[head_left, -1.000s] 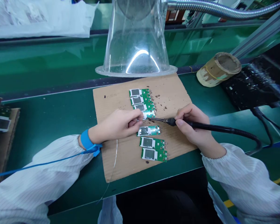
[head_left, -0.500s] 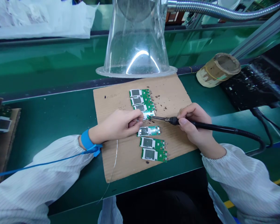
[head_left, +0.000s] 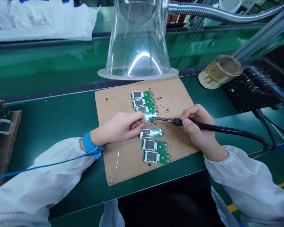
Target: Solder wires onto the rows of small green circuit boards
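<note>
Right hand (head_left: 198,127) shifted slightly rightward — soldering iron (head_left: 215,128) tip now higher on fourth circuit board (head_left: 149,118).

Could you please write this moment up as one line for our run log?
left hand: pinches thin solder wire | right hand: holds soldering iron, tip at green circuit board | underneath: cardboard sheet

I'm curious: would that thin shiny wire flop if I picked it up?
Probably floppy: the solder wire curves loosely across the cardboard toward the left hand. Being so thin, it is likely light and easy to kink.
</note>
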A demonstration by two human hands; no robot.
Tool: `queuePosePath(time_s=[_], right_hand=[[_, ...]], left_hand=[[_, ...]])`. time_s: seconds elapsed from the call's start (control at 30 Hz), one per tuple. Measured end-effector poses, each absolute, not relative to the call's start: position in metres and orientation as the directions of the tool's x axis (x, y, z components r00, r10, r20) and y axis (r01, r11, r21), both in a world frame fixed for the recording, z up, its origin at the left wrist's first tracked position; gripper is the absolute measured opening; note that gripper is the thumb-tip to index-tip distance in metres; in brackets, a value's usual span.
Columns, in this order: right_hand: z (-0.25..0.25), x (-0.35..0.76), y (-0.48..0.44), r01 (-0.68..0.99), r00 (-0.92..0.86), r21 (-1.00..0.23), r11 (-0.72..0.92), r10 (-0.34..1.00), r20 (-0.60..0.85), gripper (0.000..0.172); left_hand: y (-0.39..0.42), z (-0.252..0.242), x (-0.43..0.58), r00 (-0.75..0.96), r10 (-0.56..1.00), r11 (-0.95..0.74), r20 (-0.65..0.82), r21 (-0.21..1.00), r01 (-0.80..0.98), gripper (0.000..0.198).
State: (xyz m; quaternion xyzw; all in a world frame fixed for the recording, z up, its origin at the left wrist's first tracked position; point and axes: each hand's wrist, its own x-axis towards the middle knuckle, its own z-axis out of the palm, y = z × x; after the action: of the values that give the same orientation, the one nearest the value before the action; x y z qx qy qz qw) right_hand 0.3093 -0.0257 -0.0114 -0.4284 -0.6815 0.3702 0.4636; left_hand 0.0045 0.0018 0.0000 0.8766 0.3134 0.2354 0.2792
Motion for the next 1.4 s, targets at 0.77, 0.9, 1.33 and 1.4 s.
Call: queuePosePath(time_s=[0.77,0.9,1.33,1.4], right_hand=[[-0.008,0.3071,-0.0263,0.276,-0.207,-0.896,0.348,0.932,0.298,0.017],[-0.0072,0.3069,-0.0259,0.273,-0.221,-0.897,0.346,0.931,0.292,0.017],[-0.005,0.3064,-0.0255,0.301,-0.228,-0.894,0.333,0.935,0.271,0.018],[-0.0046,0.3062,-0.0253,0.308,-0.23,-0.893,0.329,0.936,0.266,0.019]], left_hand=[[0.002,0.001,0.0044,0.701,0.68,-0.645,0.216,0.631,0.431,0.009],[0.002,0.0002,0.004,0.701,0.677,-0.649,0.223,0.629,0.427,0.008],[0.0016,-0.0008,0.0033,0.7,0.681,-0.646,0.214,0.625,0.438,0.007],[0.0018,-0.0009,0.0034,0.699,0.682,-0.646,0.214,0.625,0.439,0.007]])
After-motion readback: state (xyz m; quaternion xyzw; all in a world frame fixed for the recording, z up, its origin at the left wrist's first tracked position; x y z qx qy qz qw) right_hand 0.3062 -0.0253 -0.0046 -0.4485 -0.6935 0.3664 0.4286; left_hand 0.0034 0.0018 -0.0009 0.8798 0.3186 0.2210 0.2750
